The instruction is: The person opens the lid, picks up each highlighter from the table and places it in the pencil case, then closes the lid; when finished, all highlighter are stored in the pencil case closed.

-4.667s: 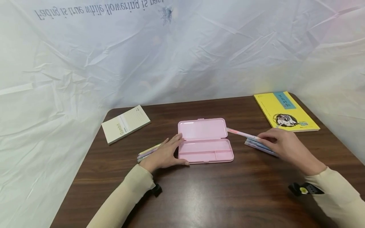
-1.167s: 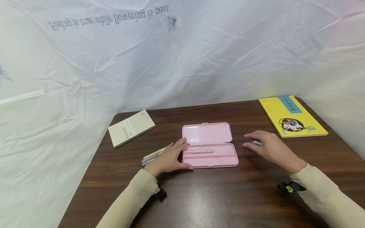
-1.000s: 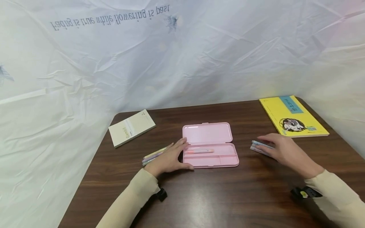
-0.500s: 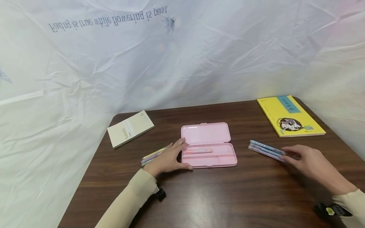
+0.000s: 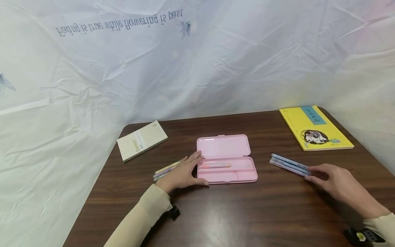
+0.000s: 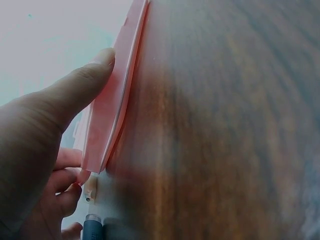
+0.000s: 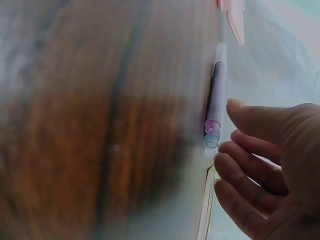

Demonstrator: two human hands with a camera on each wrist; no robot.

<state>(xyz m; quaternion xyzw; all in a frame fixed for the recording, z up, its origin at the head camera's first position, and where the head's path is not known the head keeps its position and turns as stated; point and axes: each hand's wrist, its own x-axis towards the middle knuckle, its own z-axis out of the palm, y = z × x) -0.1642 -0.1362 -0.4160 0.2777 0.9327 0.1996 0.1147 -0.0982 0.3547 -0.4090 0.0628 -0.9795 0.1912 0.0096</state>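
An opened pink pencil case (image 5: 226,176) lies mid-table, its lid folded back. One pen (image 5: 215,166) with an orange-red section lies in its rear compartment. My left hand (image 5: 182,173) holds the case's left end, thumb (image 6: 80,87) against the front wall and fingers round the end. Several pens (image 5: 166,169), partly hidden by that hand, lie to its left. My right hand (image 5: 336,180) is at the near right ends of a small group of blue and lilac pens (image 5: 288,164). Its thumb and fingers stand apart in the right wrist view, fingertips by the pen ends (image 7: 212,140).
A cream notepad (image 5: 142,140) lies at the back left of the dark wooden table (image 5: 234,212). At the back right is a yellow book (image 5: 314,128) with a blue label. A white cloth (image 5: 216,68) hangs behind the table.
The orange-red pen went from the right hand into the case's rear compartment. The right hand then returned to the other pens and drew back to their right ends. The left hand stayed on the case.
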